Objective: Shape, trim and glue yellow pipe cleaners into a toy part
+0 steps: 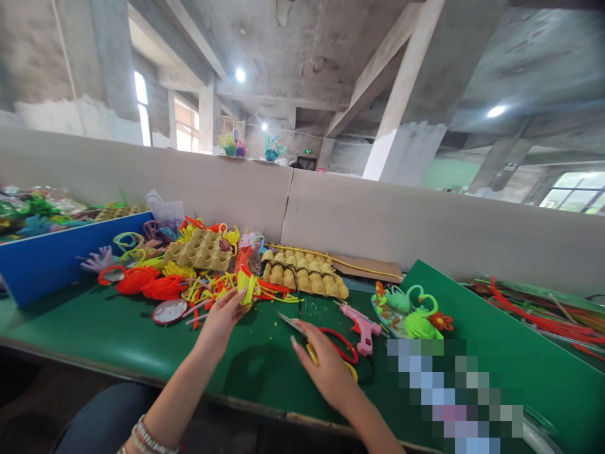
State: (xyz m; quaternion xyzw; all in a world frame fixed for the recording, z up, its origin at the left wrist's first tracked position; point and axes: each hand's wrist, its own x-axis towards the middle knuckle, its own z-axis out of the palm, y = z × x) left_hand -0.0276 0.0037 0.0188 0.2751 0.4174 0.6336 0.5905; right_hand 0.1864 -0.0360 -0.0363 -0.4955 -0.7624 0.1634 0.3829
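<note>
My left hand [222, 318] reaches toward a heap of pipe cleaners and pinches a small yellow pipe-cleaner piece [246, 287] at its fingertips. My right hand [324, 366] lies flat on the green table [118, 337] with fingers spread, resting on scissors [331, 340] that have red and yellow handles. The scissor blades point left, past my fingertips. A pink glue gun [362, 325] lies just right of the scissors.
Two cardboard egg trays [305, 274] sit behind the pipe-cleaner heap [189, 280]. A blue box [51, 255] stands at left. Green pipe-cleaner figures [411, 312] rest on a plate at right. A grey partition [378, 217] borders the table's far side. Red strands [543, 315] lie far right.
</note>
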